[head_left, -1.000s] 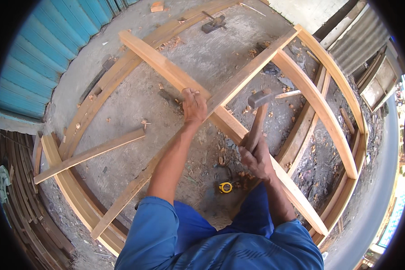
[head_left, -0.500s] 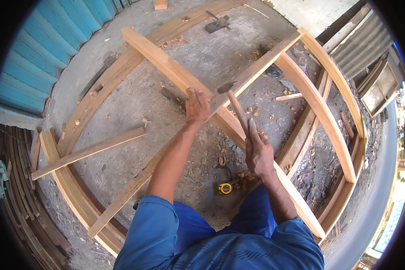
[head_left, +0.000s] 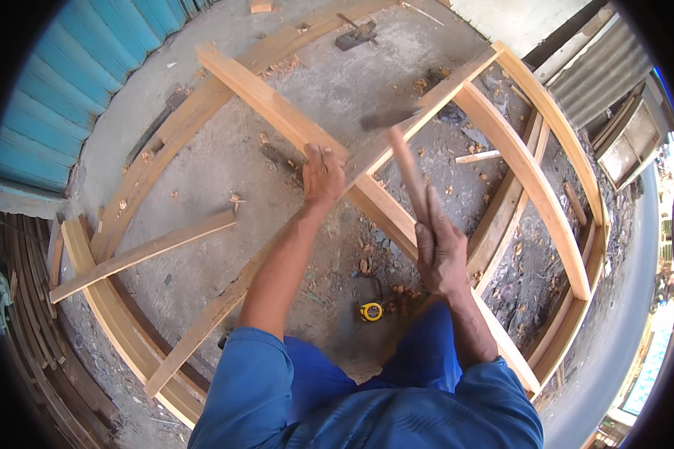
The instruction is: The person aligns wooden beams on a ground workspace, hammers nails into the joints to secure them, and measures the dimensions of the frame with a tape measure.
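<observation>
My right hand (head_left: 443, 251) is closed around the wooden handle of a hammer (head_left: 406, 165). The hammer's dark head, smeared by motion, is over the upper right length of a long beam. Where that long beam (head_left: 427, 106) crosses a second wooden beam (head_left: 277, 105), my left hand (head_left: 323, 176) grips the wood, its fingers bent over the second beam just left of the joint. Both beams belong to a large frame with curved wooden side pieces (head_left: 520, 138). Below the joint, between my legs, a yellow tape measure (head_left: 371, 311) lies on the ground.
A hand plane (head_left: 356, 36) lies on the concrete at the far side. A loose wooden strip (head_left: 146, 254) rests across the frame's left curve. Long boards (head_left: 45, 329) are stacked at the lower left, beside a blue corrugated wall (head_left: 75, 97). Shavings litter the floor.
The hammer head has risen away from the joint toward the upper right, and my right hand has shifted slightly right. My left hand stays on the beam.
</observation>
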The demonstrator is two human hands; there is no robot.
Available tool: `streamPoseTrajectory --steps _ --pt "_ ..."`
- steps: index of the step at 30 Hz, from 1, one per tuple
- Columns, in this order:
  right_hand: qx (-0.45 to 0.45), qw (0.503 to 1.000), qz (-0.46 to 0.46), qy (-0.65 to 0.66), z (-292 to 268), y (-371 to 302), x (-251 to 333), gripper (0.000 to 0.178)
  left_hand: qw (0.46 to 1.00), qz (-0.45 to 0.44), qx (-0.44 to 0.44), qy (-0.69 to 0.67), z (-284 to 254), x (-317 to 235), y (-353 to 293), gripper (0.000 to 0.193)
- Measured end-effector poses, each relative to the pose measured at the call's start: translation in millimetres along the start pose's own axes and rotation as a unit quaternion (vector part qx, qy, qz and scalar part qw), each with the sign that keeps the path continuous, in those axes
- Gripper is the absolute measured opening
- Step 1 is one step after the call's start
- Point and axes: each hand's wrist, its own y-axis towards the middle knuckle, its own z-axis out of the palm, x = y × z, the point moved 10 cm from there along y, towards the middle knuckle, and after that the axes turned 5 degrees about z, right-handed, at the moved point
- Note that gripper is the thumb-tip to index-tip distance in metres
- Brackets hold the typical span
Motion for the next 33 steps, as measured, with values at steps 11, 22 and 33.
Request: streamPoseTrajectory --steps 11,22,33 --pt "-0.115 0.989 -0.085 0.036 -9 -11 -2 0.063 1.0 -0.011 0.01 -0.008 7 -1 2 0.033" --pt "-0.213 0.967 -0.135 0.037 -2 -40 -11 0.063 1.0 -0.006 0.01 0.003 10 -6 0 0.037" --pt "-0.083 0.996 -0.019 -0.031 67 -52 -66 0.067 0.999 0.037 -0.002 0.022 7 -15 8 0.035"
